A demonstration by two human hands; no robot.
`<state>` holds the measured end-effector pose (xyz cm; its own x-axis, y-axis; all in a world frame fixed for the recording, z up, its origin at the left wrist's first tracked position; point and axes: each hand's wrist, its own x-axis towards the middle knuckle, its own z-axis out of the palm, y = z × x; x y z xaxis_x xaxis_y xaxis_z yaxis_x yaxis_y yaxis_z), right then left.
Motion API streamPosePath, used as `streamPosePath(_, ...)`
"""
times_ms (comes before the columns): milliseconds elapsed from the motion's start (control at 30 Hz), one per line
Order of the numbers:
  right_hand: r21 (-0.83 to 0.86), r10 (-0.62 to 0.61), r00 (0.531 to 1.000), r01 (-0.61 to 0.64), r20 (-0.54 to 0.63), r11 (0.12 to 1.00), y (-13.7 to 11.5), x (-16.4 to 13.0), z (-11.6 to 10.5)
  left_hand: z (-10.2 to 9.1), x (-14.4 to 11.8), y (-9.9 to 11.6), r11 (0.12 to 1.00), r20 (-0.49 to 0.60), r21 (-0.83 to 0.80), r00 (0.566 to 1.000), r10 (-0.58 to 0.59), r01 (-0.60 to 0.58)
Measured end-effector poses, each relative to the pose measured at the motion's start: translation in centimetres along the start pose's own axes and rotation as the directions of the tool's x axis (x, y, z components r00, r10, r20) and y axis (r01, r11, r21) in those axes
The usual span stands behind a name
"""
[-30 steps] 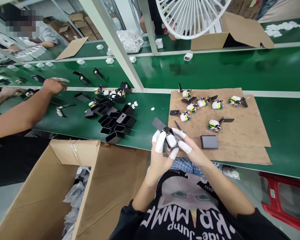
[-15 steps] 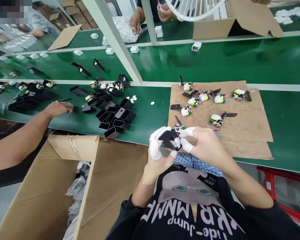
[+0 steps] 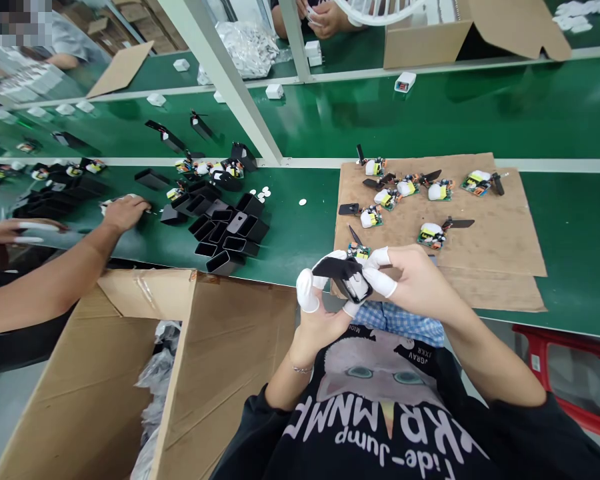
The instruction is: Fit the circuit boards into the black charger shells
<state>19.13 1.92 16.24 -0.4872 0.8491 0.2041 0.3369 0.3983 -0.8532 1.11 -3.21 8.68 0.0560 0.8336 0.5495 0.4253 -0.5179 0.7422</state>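
Pinching a black open-ended casing (image 3: 349, 275) between thumb and fingers, the left hand (image 3: 324, 323) holds it at the palm's two o'clock. The right hand (image 3: 413, 277) has fingertips at its three-o'clock edge; from where I stand, I can't tell if they pinch.

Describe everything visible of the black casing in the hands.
The black casing is boxy, seemingly plastic. A white part shows in its open end; a dark flap sticks out leftward. It is held tilted near the front edge of the green table, touched by white-covered fingertips of the left hand and right hand.
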Motion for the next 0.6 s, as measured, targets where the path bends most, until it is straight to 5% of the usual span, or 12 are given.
streamPosePath(200, -0.013, 0.089, 0.995, -0.088, 0.043, 0.996, -0.6, -0.1, -0.5, 0.1, -0.1, -0.1, 0.999, -0.01, 0.05, 1.0, 0.004, -0.004)
streamPosePath(267, 0.164, 0.128, 0.99, -0.137, 0.063, 0.977, -0.2, -0.2, -0.2, 0.3, -0.1, 0.0, 0.999, -0.055, 0.043, 0.998, 0.007, -0.005)
streamPosePath(400, 0.653, 0.232, 0.968, -0.237, 0.096, 0.719, 0.9, -0.7, 1.6, 1.1, -0.5, 0.2, 0.998, -0.152, 0.062, 0.988, -0.014, 0.024)
streamPosePath(500, 0.757, 0.259, 0.95, -0.296, 0.172, 0.582, 1.4, -1.0, 3.4, 1.7, -1.3, -0.3, 0.995, -0.173, 0.074, 0.984, -0.049, 0.063)
streamPosePath(600, 0.781, 0.255, 0.956, -0.268, 0.143, 0.564, 1.5, -0.9, 4.9, 1.9, -2.4, -1.1, 0.99, -0.214, 0.095, 0.973, -0.084, 0.107)
